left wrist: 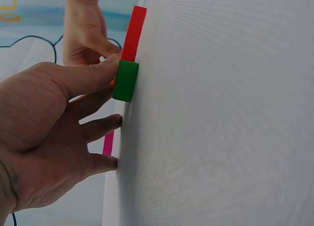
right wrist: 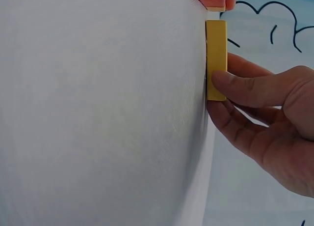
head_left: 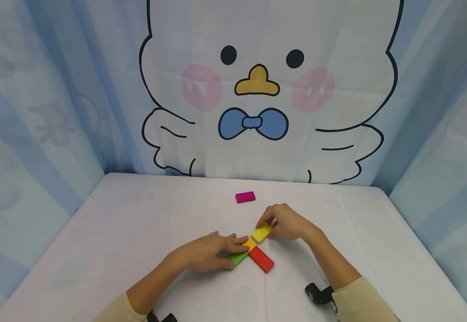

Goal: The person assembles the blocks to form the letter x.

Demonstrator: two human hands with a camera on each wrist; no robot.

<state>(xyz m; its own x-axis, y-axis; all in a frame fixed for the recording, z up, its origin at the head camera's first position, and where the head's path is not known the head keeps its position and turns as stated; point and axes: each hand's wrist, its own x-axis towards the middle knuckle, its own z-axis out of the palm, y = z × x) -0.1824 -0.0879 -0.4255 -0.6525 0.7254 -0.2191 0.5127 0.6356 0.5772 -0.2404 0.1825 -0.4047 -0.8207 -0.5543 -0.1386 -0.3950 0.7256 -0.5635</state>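
Note:
My right hand [head_left: 289, 222] pinches a yellow block [head_left: 261, 233] between thumb and fingers, low over the tabletop. In the right wrist view the thumb lies on the side of that block. A red block [head_left: 262, 259], an orange block [head_left: 250, 244] and a green block [head_left: 238, 258] lie close together below it. My left hand [head_left: 211, 251] spreads over the green and orange blocks, its fingers mostly straight. Its thumb touches the green block's near end, and a finger lies across the orange block, partly hiding it. Other left fingertips [left wrist: 114, 163] reach down to the table.
A magenta block [head_left: 245, 197] lies by itself farther back on the white-covered table [head_left: 169, 197]. Behind the table hangs a curtain [head_left: 257, 156] with a cartoon bird. Black devices [head_left: 319, 294] are worn at the wrists.

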